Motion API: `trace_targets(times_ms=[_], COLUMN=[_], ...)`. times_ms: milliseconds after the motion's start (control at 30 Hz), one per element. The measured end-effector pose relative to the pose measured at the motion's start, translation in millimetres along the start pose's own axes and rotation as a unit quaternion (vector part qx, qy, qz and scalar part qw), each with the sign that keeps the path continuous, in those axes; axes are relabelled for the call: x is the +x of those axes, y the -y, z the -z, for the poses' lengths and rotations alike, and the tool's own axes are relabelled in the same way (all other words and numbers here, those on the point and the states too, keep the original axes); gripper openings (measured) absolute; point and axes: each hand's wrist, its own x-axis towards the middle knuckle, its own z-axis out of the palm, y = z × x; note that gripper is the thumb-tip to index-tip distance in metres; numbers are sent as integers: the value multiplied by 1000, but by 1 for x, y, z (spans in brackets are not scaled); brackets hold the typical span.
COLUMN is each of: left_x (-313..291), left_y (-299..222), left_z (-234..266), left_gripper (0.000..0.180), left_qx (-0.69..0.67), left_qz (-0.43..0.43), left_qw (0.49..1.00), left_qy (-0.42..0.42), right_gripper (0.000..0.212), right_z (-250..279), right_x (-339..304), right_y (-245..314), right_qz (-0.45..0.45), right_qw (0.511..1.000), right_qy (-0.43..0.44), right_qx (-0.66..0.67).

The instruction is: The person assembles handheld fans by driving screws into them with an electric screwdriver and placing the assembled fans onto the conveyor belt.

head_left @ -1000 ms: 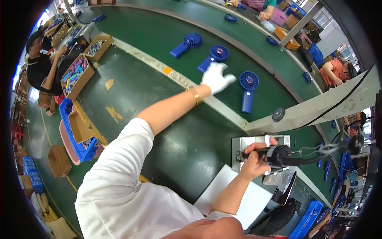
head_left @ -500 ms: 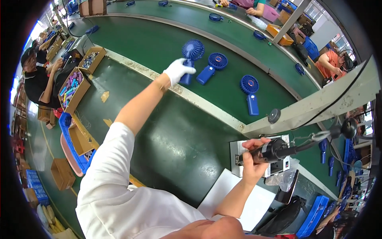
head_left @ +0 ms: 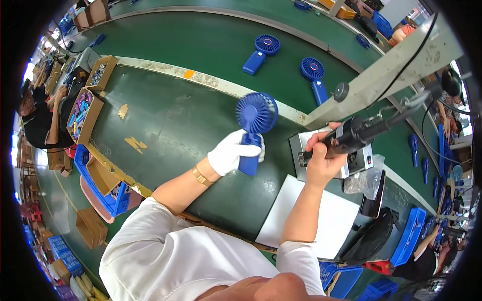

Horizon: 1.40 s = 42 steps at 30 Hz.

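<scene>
My left hand [head_left: 232, 152], in a white glove, grips a blue handheld fan [head_left: 256, 113] by its handle over the dark green bench. The fan's round head points away from me, above the hand. My bare right hand [head_left: 324, 163] is wrapped round a black electric screwdriver [head_left: 347, 135], which hangs from a cable and hook at the right. Beneath the screwdriver stands a grey-white metal box device [head_left: 298, 149], partly hidden by the hand and tool. Two more blue fans, one nearer the middle [head_left: 254, 62] and one beside the post [head_left: 319, 92], lie on the green conveyor.
A white post [head_left: 381, 75] slants across the right. White paper [head_left: 321, 220], a clear plastic bag [head_left: 369, 180] and a black bag [head_left: 374, 241] lie near me on the right. Cardboard boxes of colourful parts [head_left: 84, 118] and small metal parts [head_left: 101, 72] line the left edge. Co-workers sit nearby.
My left hand has lifted one fan off the conveyor and brought it back over the bench, closer to the screwdriver. The right hand keeps its hold on the screwdriver. My view has shifted somewhat.
</scene>
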Motion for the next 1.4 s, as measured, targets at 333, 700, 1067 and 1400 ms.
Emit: trace_targets(times_ms=[333,700,1067,1400], left_x=[9,9,7,8], left_y=[50,44,57,57], left_z=[-18,-14,-16,-13], left_gripper=[24,24,11,14], left_qx=[-2,-13,19,-32], left_qz=[75,63,20,43], left_qw=[990,992,988,992], left_qy=[-123,-104,-149,-117], right_gripper=[82,84,67,51], right_z=[-23,-36,-35,-33], right_x=[-8,-12,-45,-22], right_y=[-2,-10,-37,-16], right_qz=[-90,-96,-73,57], right_qw=[963,972,966,978], right_qy=[47,68,156,146], right_qx=[252,203,191,135])
